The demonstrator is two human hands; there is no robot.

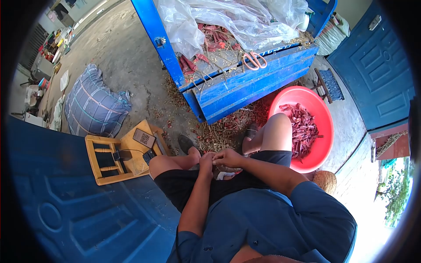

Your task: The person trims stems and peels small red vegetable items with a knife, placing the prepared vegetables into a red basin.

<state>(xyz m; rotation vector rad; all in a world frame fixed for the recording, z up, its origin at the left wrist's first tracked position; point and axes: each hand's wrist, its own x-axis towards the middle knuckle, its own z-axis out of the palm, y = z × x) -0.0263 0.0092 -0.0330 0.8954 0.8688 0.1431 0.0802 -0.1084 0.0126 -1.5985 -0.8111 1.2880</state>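
Note:
My left hand (206, 163) and my right hand (228, 158) meet over my lap, between my knees. The fingers of both are drawn together in a pinch; whatever they hold, if anything, is too small to make out. Beside my right leg stands a pink-red basin (323, 144) with a heap of dried red chili peppers (302, 130) in it. Before me, more red chilies (187, 65) lie with stalks on the blue cart bed, partly under a clear plastic sheet (250, 33). Scissors with pink handles (255, 61) rest at the cart's edge, apart from my hands.
The blue cart side (258, 85) crosses in front of my feet. Dry stalks (219, 136) litter the floor. At left are a wooden chair (104, 180) bearing a phone (144, 138) and a stuffed plaid sack (97, 105). A small stool (332, 83) stands beyond the basin, near a blue door (381, 65).

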